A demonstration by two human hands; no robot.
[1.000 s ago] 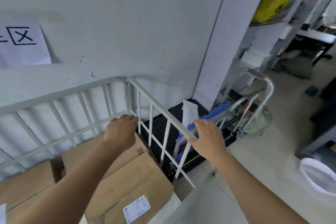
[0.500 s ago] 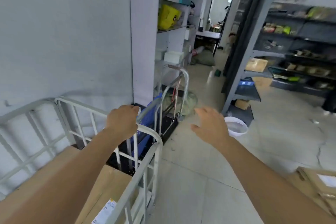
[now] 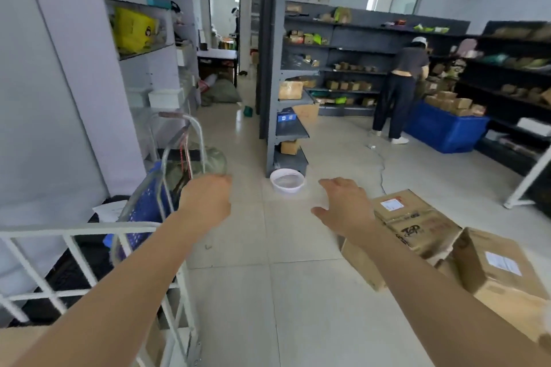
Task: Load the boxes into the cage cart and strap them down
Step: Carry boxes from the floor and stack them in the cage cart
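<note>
Head view: two cardboard boxes (image 3: 417,225) are yet to be loaded from the floor (image 3: 268,292) into the cage cart (image 3: 74,231); the right hand (image 3: 346,205) is spread and empty, while the state of the left hand (image 3: 205,202) cannot be judged.

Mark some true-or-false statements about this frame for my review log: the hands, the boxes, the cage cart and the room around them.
1. The right hand grips a cardboard box. False: its fingers are spread and hold nothing.
2. Cardboard boxes lie on the floor at the right. True.
3. The left hand rests on the cage cart rail. False: it is in the air beyond the rail's end.
4. Another person stands at the shelves beside a blue bin. True.
5. The white basin sits on a shelf. False: it is on the floor at the foot of the grey shelving.
</note>
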